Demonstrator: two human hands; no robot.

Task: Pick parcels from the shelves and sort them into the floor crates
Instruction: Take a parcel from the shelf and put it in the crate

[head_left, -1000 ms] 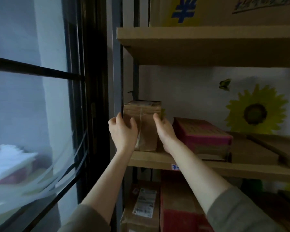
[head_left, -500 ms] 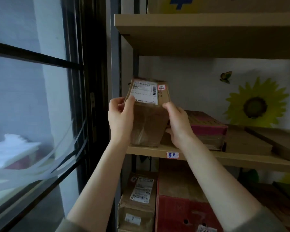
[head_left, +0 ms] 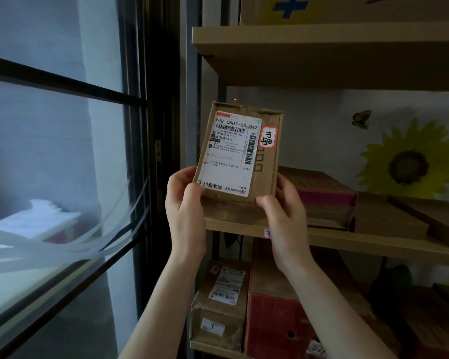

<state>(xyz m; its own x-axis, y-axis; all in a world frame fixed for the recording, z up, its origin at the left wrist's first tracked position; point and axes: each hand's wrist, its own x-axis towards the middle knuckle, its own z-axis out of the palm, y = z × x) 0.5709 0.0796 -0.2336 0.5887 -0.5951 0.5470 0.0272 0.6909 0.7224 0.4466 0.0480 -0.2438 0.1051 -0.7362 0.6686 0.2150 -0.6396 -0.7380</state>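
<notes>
A small brown cardboard parcel (head_left: 237, 154) with a white shipping label and a red-edged handwritten sticker is held up in front of the middle shelf (head_left: 347, 238), its labelled face tilted toward me. My left hand (head_left: 186, 211) grips its lower left corner, thumb on the label. My right hand (head_left: 283, 216) grips its lower right corner, fingers curled round the bottom edge. No floor crate is in view.
On the middle shelf lie a pink-edged box (head_left: 322, 198) and flat brown boxes (head_left: 389, 221). The lower shelf holds a labelled brown parcel (head_left: 222, 301) and a red box (head_left: 278, 312). A window with a dark frame (head_left: 151, 151) fills the left. An upper shelf (head_left: 322, 45) sits overhead.
Both hands lifted the parcel off the shelf's left end and tipped it back, so its labelled top now faces me; the hands slid down to its lower corners.
</notes>
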